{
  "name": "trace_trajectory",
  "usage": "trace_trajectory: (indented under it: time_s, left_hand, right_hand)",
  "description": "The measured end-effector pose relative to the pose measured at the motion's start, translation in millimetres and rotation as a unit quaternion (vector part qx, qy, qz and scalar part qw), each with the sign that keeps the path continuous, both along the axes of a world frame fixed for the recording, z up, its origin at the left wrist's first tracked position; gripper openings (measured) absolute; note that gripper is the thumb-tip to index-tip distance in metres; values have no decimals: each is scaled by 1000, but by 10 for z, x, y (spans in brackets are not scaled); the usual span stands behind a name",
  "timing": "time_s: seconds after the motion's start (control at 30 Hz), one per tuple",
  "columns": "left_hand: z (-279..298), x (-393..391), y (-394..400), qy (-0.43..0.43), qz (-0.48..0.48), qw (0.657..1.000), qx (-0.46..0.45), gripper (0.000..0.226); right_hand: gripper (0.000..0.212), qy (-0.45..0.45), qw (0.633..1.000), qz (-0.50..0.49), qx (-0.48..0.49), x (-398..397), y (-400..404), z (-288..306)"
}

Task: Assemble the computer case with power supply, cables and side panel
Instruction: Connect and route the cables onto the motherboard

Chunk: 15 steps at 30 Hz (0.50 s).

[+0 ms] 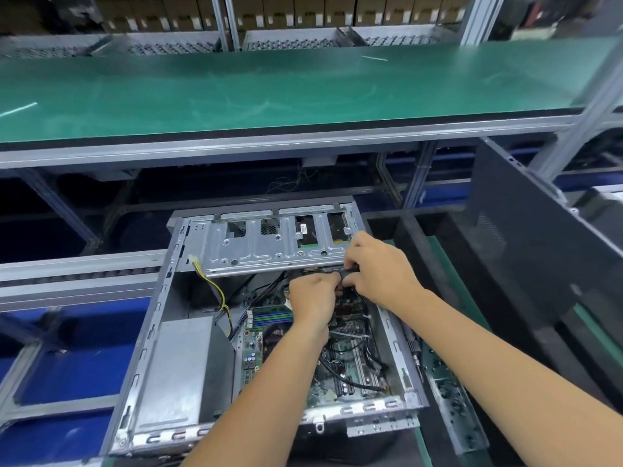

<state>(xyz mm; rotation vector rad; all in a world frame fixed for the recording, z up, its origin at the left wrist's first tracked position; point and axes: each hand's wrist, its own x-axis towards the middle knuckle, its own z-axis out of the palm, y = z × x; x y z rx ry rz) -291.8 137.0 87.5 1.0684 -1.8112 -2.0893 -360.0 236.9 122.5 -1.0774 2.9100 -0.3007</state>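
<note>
An open grey computer case (pixel 158 318) lies on its side in front of me. A grey power supply (pixel 175 372) sits in its near-left corner, and the green motherboard (pixel 350 369) fills the right part. The metal drive cage (pixel 266 244) spans the far end, with a yellow-and-black cable (pixel 220 294) hanging below it. My left hand (pixel 312 299) and my right hand (pixel 379 264) meet under the cage's right edge, both pinching a black cable connector (pixel 344 277) that is mostly hidden by my fingers. A dark side panel (pixel 539 241) leans upright at the right.
A long green-topped shelf (pixel 269 92) runs across above the case on an aluminium frame (pixel 573 129). Boxes (pixel 303 11) line the racks behind it. Blue bins (pixel 67 372) sit below at the left. A perforated metal bracket (pixel 451 396) lies right of the case.
</note>
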Motion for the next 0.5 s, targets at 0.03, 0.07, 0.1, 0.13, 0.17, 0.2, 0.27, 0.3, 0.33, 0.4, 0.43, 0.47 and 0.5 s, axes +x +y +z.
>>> trace_trajectory:
  time_s: [0.03, 0.07, 0.1, 0.13, 0.17, 0.2, 0.27, 0.3, 0.33, 0.4, 0.43, 0.47, 0.5]
  left_hand:
    - [-16, 3, 7, 3, 3, 1000, -1, 18]
    - [-29, 5, 8, 4, 6, 1000, 0, 19]
    - [-44, 2, 9, 6, 10, 1000, 3, 21]
    - [-56, -1, 8, 7, 14, 1000, 3, 22]
    - [-68, -6, 15, 7, 16, 1000, 3, 22]
    - [-77, -6, 25, 9, 17, 1000, 4, 22]
    - [-82, -9, 44, 18, 19, 1000, 7, 24]
    - [-80, -8, 48, 23, 19, 1000, 6, 28]
    - [-82, -9, 50, 29, 17, 999, 2, 34]
    - [-78, -18, 57, 38, 14, 999, -5, 39]
    - [-67, -20, 59, 38, 12, 999, -11, 40]
    - [-62, -26, 62, 42, 15, 999, -14, 45]
    - [-62, -26, 67, 44, 19, 999, -14, 49]
  right_hand:
    - [15, 8, 1000, 4, 8, -10, 0, -3]
    - [15, 12, 1000, 5, 16, -18, 0, -7]
    - [15, 14, 1000, 7, 24, -26, 0, -14]
    - [15, 16, 999, 8, 31, -32, -3, -21]
    - [13, 18, 999, 9, 35, -36, -7, -23]
    - [12, 18, 999, 9, 38, -35, -12, -20]
    - [12, 22, 999, 11, 48, -32, -30, -15]
    - [12, 27, 998, 15, 58, -30, -40, -13]
    - [13, 31, 997, 16, 68, -27, -43, -10]
    - [14, 36, 996, 18, 79, -38, -53, 1]
    - [14, 39, 996, 19, 84, -39, -59, 0]
    - [15, 44, 995, 20, 91, -43, -66, -2]
    - [15, 50, 994, 20, 97, -41, -72, -7]
